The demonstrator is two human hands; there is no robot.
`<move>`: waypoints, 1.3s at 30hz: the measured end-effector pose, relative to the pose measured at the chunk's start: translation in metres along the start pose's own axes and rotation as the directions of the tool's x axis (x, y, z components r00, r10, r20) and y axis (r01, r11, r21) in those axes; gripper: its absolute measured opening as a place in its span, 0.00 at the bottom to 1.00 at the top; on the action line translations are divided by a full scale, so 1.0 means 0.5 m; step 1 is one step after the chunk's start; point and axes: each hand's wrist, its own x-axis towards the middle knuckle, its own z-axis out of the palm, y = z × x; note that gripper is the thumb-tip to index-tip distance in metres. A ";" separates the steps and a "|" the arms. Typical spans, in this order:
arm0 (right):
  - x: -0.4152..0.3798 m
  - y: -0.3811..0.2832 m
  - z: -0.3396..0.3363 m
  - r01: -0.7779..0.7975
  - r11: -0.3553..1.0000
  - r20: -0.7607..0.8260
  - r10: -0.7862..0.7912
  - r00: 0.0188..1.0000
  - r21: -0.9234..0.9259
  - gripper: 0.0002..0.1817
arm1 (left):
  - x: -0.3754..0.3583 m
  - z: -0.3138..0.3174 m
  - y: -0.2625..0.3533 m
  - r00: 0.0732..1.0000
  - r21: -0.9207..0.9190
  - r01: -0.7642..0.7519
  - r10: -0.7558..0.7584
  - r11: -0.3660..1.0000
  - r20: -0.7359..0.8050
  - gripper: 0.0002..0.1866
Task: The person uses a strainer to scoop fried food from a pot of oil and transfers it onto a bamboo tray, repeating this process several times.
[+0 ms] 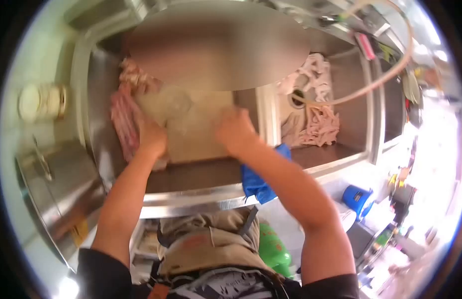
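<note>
Both of my hands reach into the left basin (191, 182) of a steel sink. My left hand (152, 138) is beside a long heap of pink raw meat pieces (124, 122) along the basin's left side. Its fingers point down and are mostly hidden, so I cannot make out a grip. My right hand (236, 130) is over the basin's right part, near the divider (267, 117), its fingers curled and smeared by motion. Between the hands lies a pale beige basin floor or shallow water (191, 134). A large blurred oval covers the far part of the sink.
Pale, whitish strips of raw meat (320, 124) lie in the right basin, around a drain (297, 98). A hose (365, 89) loops into it. A blue cloth (261, 177) hangs over the front rim under my right forearm. A blue bucket (357, 199) stands at right.
</note>
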 end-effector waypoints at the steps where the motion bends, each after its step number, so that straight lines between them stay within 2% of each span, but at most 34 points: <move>1: -0.026 -0.014 0.005 0.035 0.982 -0.141 -0.009 0.990 0.184 0.21 | -0.028 -0.037 0.020 0.982 -0.098 -0.103 0.086 0.990 -0.165 0.27; 2: -0.077 -0.032 0.041 0.087 0.930 -0.246 0.004 0.969 0.358 0.17 | -0.071 -0.043 0.036 0.944 -0.200 -0.207 0.142 0.958 -0.297 0.25; 3: -0.360 -0.090 0.027 -0.110 0.712 0.040 0.115 0.993 0.694 0.16 | -0.383 -0.064 0.140 0.969 -0.204 -0.052 0.099 0.978 0.228 0.25; 4: -0.433 -0.106 0.008 -0.114 0.542 0.014 0.186 0.983 0.832 0.16 | -0.412 -0.103 0.185 0.909 -0.172 -0.069 0.133 0.983 0.395 0.25; 5: -0.468 -0.083 -0.008 -0.274 0.213 0.177 0.387 0.905 0.938 0.15 | -0.407 -0.151 0.243 0.843 -0.377 0.010 0.195 0.926 0.501 0.26; 6: -0.507 -0.042 0.002 -0.315 -0.141 0.342 0.503 0.794 0.939 0.14 | -0.405 -0.175 0.299 0.782 -0.553 0.089 0.286 0.828 0.554 0.27; 7: -0.562 -0.005 0.020 -0.320 -0.371 0.485 0.571 0.662 0.872 0.15 | -0.424 -0.149 0.347 0.655 -0.731 0.250 0.446 0.635 0.610 0.29; 8: -0.617 0.034 0.053 -0.241 -0.564 0.569 0.527 0.631 0.790 0.17 | -0.431 -0.103 0.393 0.534 -0.807 0.434 0.607 0.401 0.589 0.31; 9: -0.632 0.055 0.084 -0.209 -0.632 0.601 0.506 0.618 0.746 0.17 | -0.435 -0.065 0.441 0.325 -0.692 0.682 0.750 0.236 0.577 0.32; 10: -0.662 0.064 0.114 -0.178 -0.703 0.644 0.480 0.595 0.688 0.18 | -0.440 -0.011 0.476 0.238 -0.522 0.850 0.837 0.066 0.493 0.31; 11: -0.692 0.067 0.134 -0.149 -0.771 0.689 0.442 0.574 0.619 0.18 | -0.466 -0.009 0.503 0.284 -0.449 0.893 0.795 -0.017 0.536 0.31; 13: -0.682 0.083 0.156 -0.101 -0.726 0.624 0.501 0.600 0.680 0.18 | -0.472 -0.017 0.550 0.387 -0.359 0.913 0.688 -0.193 0.614 0.30; 14: -0.679 0.090 0.169 -0.101 -0.709 0.597 0.498 0.629 0.698 0.18 | -0.475 -0.009 0.559 0.422 -0.405 0.896 0.629 -0.182 0.653 0.31; 15: -0.695 0.079 0.181 -0.108 -0.702 0.586 0.489 0.646 0.704 0.18 | -0.494 0.004 0.562 0.501 -0.502 0.853 0.496 -0.143 0.710 0.31; 16: -0.695 0.068 0.156 -0.127 -0.672 0.587 0.522 0.619 0.730 0.19 | -0.520 0.017 0.567 0.576 -0.586 0.805 0.351 -0.090 0.738 0.31; 18: -0.700 0.059 0.167 -0.112 -0.693 0.596 0.513 0.618 0.713 0.19 | -0.527 0.048 0.580 0.746 -0.748 0.664 0.061 0.014 0.663 0.28; 19: -0.699 0.059 0.172 -0.092 -0.702 0.594 0.517 0.616 0.706 0.19 | -0.533 0.070 0.591 0.897 -0.856 0.440 -0.089 0.271 0.433 0.26; 20: -0.702 0.058 0.175 -0.047 -0.730 0.586 0.506 0.634 0.682 0.20 | -0.544 0.097 0.606 0.978 -0.822 0.203 -0.151 0.531 0.144 0.23; 21: -0.713 0.056 0.183 0.015 -0.735 0.537 0.509 0.672 0.678 0.19 | -0.565 0.111 0.623 0.981 -0.657 -0.012 -0.117 0.754 -0.152 0.21; 22: -0.726 0.066 0.211 0.050 -0.744 0.478 0.478 0.737 0.667 0.17 | -0.584 0.099 0.643 0.935 -0.429 -0.197 0.038 0.881 -0.352 0.21; 23: -0.750 0.073 0.210 -0.017 -0.526 0.358 0.553 0.753 0.850 0.14 | -0.587 0.086 0.672 0.825 -0.161 -0.371 0.245 0.914 -0.509 0.21; 24: -0.793 0.086 0.209 -0.089 -0.265 0.238 0.613 0.753 0.960 0.11 | -0.599 0.094 0.702 0.833 0.001 -0.345 0.307 0.939 -0.460 0.23; 25: -0.860 0.106 0.198 -0.083 0.020 0.052 0.621 0.782 0.996 0.11 | -0.616 0.104 0.721 0.840 0.163 -0.325 0.364 0.931 -0.403 0.25; 26: -0.932 0.131 0.183 -0.095 0.305 -0.106 0.581 0.807 0.948 0.12 | -0.614 0.116 0.722 0.809 0.245 -0.396 0.463 0.885 -0.363 0.27; 28: -1.102 0.208 0.149 -0.145 0.166 0.052 0.466 0.883 0.975 0.12 | -0.618 0.124 0.724 0.895 0.296 -0.338 0.402 0.893 -0.193 0.30; 30: -1.268 0.284 0.222 -0.425 0.331 0.181 0.569 0.802 0.843 0.13 | -0.612 0.118 0.716 0.945 0.324 -0.286 0.321 0.902 -0.061 0.31; 31: -1.346 0.311 0.273 -0.636 0.356 0.299 0.658 0.691 0.685 0.12 | -0.602 0.116 0.713 0.958 0.321 -0.273 0.287 0.907 0.005 0.32; 32: -1.434 0.328 0.268 -0.775 0.363 0.438 0.665 0.605 0.517 0.11 | -0.595 0.117 0.708 0.965 0.325 -0.259 0.255 0.910 0.057 0.33; 33: -1.508 0.348 0.296 -0.773 0.532 0.562 0.542 0.625 0.346 0.11 | -0.594 0.101 0.711 0.939 0.375 -0.343 0.323 0.861 0.117 0.32; 34: -1.572 0.337 0.297 -0.799 0.502 0.601 0.541 0.588 0.331 0.10 | -0.639 0.052 0.765 0.928 0.240 -0.369 0.368 0.898 0.053 0.32; 35: -1.611 0.309 0.313 -0.821 0.464 0.651 0.517 0.556 0.332 0.10 | -0.659 0.031 0.788 0.917 0.199 -0.391 0.399 0.899 0.000 0.30; 37: -1.652 0.264 0.415 -0.680 0.536 0.584 0.370 0.722 0.501 0.10 | -0.747 -0.031 0.947 0.843 0.386 -0.535 0.445 0.752 0.301 0.26; 38: -1.675 0.271 0.419 -0.707 0.527 0.608 0.387 0.693 0.471 0.10 | -0.779 -0.032 1.030 0.757 0.382 -0.638 0.453 0.669 0.472 0.25; 39: -1.698 0.285 0.411 -0.732 0.525 0.636 0.397 0.662 0.434 0.11 | -0.803 -0.009 1.121 0.632 0.346 -0.743 0.433 0.572 0.643 0.24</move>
